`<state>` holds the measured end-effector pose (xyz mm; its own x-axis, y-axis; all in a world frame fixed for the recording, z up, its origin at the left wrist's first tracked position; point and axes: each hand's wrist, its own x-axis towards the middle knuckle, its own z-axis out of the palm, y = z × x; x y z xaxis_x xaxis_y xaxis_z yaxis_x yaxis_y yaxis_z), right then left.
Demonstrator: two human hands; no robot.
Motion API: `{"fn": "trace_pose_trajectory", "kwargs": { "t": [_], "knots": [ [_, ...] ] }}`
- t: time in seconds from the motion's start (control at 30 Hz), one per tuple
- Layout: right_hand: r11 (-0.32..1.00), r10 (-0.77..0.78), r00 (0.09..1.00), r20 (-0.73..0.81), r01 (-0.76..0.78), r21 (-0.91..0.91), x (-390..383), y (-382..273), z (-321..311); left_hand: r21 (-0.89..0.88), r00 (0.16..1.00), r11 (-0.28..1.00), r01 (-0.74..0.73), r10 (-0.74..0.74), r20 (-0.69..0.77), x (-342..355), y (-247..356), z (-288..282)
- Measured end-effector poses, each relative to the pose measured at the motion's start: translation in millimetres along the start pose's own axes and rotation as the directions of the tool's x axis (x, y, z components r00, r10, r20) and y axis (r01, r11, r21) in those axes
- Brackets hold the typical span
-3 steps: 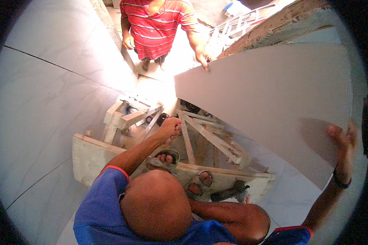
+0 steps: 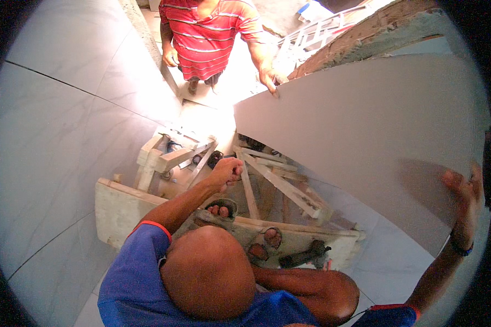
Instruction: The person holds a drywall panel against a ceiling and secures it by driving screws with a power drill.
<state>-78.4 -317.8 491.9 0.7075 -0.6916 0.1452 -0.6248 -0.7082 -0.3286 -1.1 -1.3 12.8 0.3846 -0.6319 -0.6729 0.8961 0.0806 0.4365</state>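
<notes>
A large grey tile [image 2: 354,125] stands at my right, its lower edge slanting down toward me. My right hand [image 2: 465,191] rests against its near right part, fingers apart, a dark band on the wrist. At the tile's far left corner, a co-worker's hand [image 2: 269,80] grips the top edge. My left hand [image 2: 227,173] is closed in a loose fist in front of my raised left knee [image 2: 210,272]; nothing shows in it. My feet, in sandals [image 2: 222,208], are on a pale plank [image 2: 131,204].
Below the plank is a wooden trestle frame [image 2: 281,188]. A dark-handled tool [image 2: 305,255] lies on the plank by my right foot. Tiled wall [image 2: 54,131] rises on the left. A person in a red striped shirt [image 2: 210,41] stands ahead, near a rough broken wall edge [image 2: 365,41].
The tile has shifted slightly to the right, and my right hand has moved right with it. My left hand stays in place; the co-worker's hand remains on the corner.
</notes>
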Motion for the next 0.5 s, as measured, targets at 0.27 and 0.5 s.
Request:
{"fn": "trace_pose_trajectory", "kwargs": {
  "t": [0.27, 0.5],
  "knots": [
    [0.987, -0.163, 0.896, 0.414, 0.143, 0.079, -8.7, -86.2, -36.6, -0.273, 0.986, 0.948, 0.164, -0.158, 0.046, 35.0, 7.8, -1.4],
    [0.924, -0.373, 0.839, 0.395, 0.301, 0.234, -11.5, -70.0, -57.6, -0.185, 0.986, 0.971, 0.149, -0.133, 0.098, 83.8, 29.8, 27.5]
  ]
}}
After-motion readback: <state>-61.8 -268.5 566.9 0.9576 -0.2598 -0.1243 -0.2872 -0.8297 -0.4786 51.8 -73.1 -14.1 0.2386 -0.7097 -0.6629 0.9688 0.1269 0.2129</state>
